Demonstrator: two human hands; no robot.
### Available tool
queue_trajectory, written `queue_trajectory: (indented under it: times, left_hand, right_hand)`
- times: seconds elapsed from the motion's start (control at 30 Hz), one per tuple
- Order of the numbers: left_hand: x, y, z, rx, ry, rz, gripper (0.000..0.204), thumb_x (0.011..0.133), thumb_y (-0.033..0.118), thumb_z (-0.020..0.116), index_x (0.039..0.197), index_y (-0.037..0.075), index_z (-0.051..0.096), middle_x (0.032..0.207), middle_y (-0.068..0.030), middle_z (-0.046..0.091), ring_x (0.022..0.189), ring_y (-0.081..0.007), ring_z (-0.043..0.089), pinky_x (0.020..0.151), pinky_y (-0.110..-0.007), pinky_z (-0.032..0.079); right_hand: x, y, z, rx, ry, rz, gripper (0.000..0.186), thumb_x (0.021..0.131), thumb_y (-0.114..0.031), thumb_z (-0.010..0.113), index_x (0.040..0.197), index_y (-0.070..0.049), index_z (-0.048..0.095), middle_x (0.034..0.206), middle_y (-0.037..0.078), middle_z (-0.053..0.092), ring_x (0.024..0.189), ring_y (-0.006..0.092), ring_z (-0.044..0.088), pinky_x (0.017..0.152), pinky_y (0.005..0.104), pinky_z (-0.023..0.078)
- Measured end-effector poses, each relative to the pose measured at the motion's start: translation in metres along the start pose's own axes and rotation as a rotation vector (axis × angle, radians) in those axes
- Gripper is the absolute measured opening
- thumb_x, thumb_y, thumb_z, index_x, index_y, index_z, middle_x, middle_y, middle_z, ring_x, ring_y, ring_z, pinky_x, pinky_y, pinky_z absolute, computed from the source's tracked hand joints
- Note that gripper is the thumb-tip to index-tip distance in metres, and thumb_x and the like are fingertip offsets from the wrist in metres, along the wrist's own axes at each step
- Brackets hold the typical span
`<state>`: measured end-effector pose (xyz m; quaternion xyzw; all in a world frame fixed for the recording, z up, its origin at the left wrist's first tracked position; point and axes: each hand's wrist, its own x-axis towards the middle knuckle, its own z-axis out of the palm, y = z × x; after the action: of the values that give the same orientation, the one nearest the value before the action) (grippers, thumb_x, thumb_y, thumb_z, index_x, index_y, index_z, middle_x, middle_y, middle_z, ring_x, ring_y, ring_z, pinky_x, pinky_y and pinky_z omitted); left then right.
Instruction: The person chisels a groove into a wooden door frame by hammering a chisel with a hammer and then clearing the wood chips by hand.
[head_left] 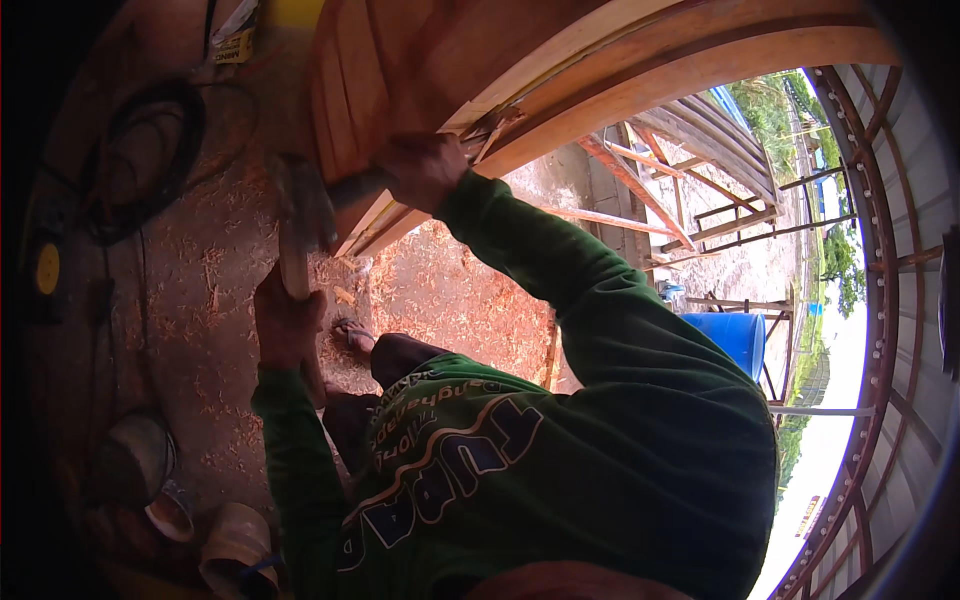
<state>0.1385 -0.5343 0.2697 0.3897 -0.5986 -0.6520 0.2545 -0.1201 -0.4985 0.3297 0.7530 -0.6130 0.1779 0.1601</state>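
Observation:
My left hand (288,322) is closed round the wooden handle of a hammer (303,215), whose head is blurred. The hammer head is beside the end of a dark-handled chisel (358,187), and I cannot tell whether they touch. My right hand (430,168) is wrapped round that chisel, its blade hidden or too blurred to make out. Right beside this hand is a long reddish-brown wooden piece (640,75), with a rough, splintered spot (492,128) on its edge.
Wood shavings cover the brown floor (215,320). A coiled black cable (150,150) lies at left, buckets (238,545) at lower left. To the right are a blue drum (730,340), timber frames (640,185) and a curved-looking metal roof edge (880,250). My sandalled foot (352,335) is below.

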Motion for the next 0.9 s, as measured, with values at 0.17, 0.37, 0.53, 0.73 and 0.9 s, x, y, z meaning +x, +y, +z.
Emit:
queue_trajectory:
  times: [0.17, 0.37, 0.53, 0.73, 0.9]
  left_hand:
    - [-0.032, -0.026, -0.019, -0.091, -0.028, -0.070, 0.013, 0.070, 0.001, 0.059, 0.072, 0.004, 0.047, 0.055, -0.0041, 0.050, 0.042, -0.0147, 0.052, 0.040, -0.030, 0.041]
    - [-0.030, -0.024, -0.026, -0.151, 0.043, -0.171, 0.019, 0.072, -0.001, 0.061, 0.077, 0.006, 0.044, 0.056, -0.0043, 0.050, 0.042, -0.0139, 0.052, 0.038, -0.029, 0.042]
    - [-0.026, -0.029, -0.025, -0.091, 0.054, -0.156, 0.018, 0.071, -0.001, 0.061, 0.078, 0.005, 0.044, 0.055, -0.0049, 0.050, 0.042, -0.0144, 0.053, 0.039, -0.029, 0.042]
    - [-0.024, -0.026, -0.017, -0.095, 0.012, -0.133, 0.017, 0.072, -0.001, 0.061, 0.077, 0.005, 0.045, 0.055, -0.0050, 0.051, 0.042, -0.0142, 0.053, 0.040, -0.030, 0.043]
    - [-0.019, -0.008, -0.017, -0.137, 0.038, -0.078, 0.019, 0.072, -0.003, 0.060, 0.075, 0.007, 0.044, 0.057, -0.0028, 0.048, 0.043, -0.0134, 0.050, 0.041, -0.029, 0.042]
  right_hand:
    - [-0.019, -0.008, -0.007, 0.096, -0.076, -0.260, 0.020, 0.061, -0.020, 0.066, 0.080, -0.019, 0.066, 0.068, -0.001, 0.057, 0.060, 0.0195, 0.060, 0.052, 0.0351, 0.050]
    - [0.020, -0.032, 0.025, 0.139, 0.070, -0.164, 0.018, 0.058, -0.015, 0.068, 0.071, -0.014, 0.057, 0.063, 0.003, 0.051, 0.056, 0.0238, 0.057, 0.047, 0.0380, 0.046]
    - [0.022, -0.019, 0.026, 0.057, 0.063, -0.043, 0.016, 0.060, -0.011, 0.068, 0.071, -0.015, 0.057, 0.064, 0.005, 0.053, 0.058, 0.0256, 0.059, 0.047, 0.0391, 0.046]
    - [0.029, -0.016, 0.026, 0.033, 0.105, -0.002, 0.019, 0.062, -0.012, 0.070, 0.074, -0.016, 0.057, 0.065, 0.004, 0.053, 0.058, 0.0257, 0.059, 0.046, 0.0390, 0.045]
    - [0.030, -0.015, 0.025, -0.006, 0.117, 0.017, 0.019, 0.064, -0.012, 0.071, 0.075, -0.016, 0.057, 0.065, 0.003, 0.053, 0.058, 0.0254, 0.059, 0.046, 0.0388, 0.045]
